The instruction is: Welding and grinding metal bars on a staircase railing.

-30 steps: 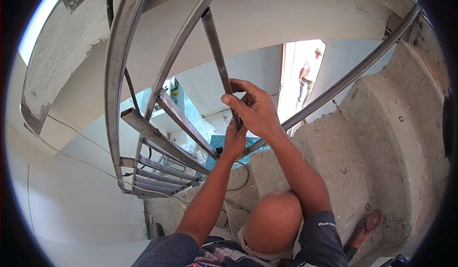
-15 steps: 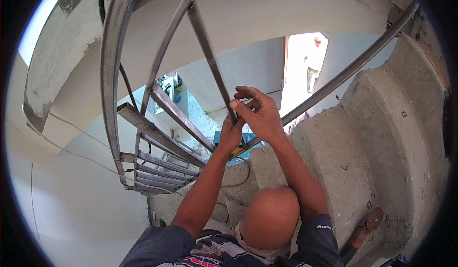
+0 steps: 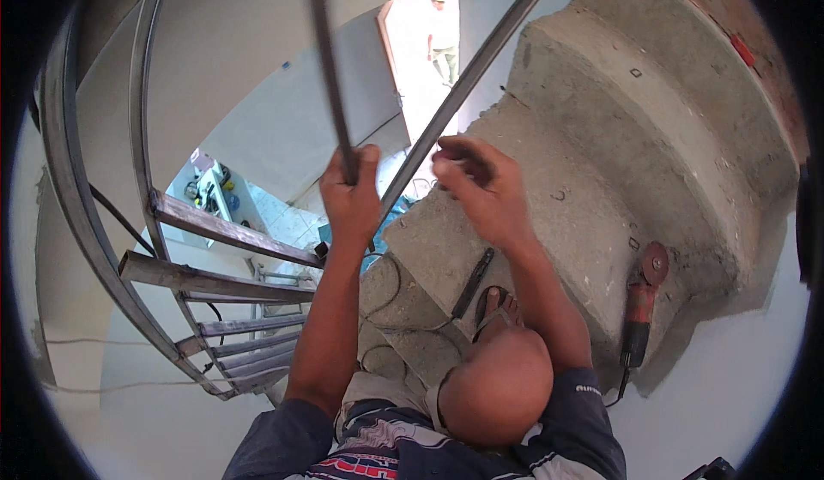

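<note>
At frame centre his left hand (image 3: 350,201) is clenched round a thin steel bar (image 3: 330,77) that runs to the top edge; the right hand (image 3: 481,188) hovers loose beside it, empty. Seems he's positioning it; steadying comes next. Beyond: concrete stairs (image 3: 618,137), an angle grinder (image 3: 639,304) lower right, curved railing (image 3: 103,223) left, bright doorway (image 3: 425,42) up top.

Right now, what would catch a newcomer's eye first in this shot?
The left hand gripping a thin metal bar that runs up the middle, with the right hand open beside it. Rough concrete steps curve along the right, with an angle grinder lying on one.
</note>
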The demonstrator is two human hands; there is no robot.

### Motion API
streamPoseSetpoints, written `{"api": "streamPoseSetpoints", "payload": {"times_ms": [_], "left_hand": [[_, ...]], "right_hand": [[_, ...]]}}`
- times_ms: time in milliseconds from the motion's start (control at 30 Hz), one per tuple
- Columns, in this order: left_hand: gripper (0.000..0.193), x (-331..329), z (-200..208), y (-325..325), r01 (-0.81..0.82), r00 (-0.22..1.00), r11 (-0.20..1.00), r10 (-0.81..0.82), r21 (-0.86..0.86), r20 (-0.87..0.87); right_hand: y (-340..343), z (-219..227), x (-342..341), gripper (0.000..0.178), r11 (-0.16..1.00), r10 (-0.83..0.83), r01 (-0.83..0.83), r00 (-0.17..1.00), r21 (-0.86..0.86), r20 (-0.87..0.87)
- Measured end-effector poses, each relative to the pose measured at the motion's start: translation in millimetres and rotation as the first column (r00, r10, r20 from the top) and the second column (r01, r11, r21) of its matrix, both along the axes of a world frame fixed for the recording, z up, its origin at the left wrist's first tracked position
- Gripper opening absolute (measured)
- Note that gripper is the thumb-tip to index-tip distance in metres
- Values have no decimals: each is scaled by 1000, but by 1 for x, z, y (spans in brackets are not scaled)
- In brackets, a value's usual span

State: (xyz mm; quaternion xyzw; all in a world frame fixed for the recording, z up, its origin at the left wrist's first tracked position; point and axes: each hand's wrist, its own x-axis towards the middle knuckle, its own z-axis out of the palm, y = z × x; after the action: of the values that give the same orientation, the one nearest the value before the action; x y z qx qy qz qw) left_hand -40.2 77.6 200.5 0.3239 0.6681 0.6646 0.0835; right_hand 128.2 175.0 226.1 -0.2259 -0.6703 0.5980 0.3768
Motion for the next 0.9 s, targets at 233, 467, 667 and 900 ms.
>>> {"api": "streamPoseSetpoints", "payload": {"times_ms": [233, 467, 667, 900], "left_hand": [[44, 93, -53, 20, 440, 897, 888, -441, -134, 27], [56, 210, -142, 16, 593, 798, 783, -542, -188, 262], [53, 231, -186, 38, 614, 789, 764, -586, -199, 184], [52, 217, -214, 49, 654, 742, 709, -670, -262, 39]], "right_hand": [[-26, -2, 101, 35, 923, -376, 371, 926, -99, -27], [-69, -23, 200, 31, 642, -766, 760, 628, 102, 141], [-106, -72, 275, 31, 317, -946, 905, 279, 284, 164], [-123, -114, 291, 37, 205, -957, 908, 107, 365, 271]]}}
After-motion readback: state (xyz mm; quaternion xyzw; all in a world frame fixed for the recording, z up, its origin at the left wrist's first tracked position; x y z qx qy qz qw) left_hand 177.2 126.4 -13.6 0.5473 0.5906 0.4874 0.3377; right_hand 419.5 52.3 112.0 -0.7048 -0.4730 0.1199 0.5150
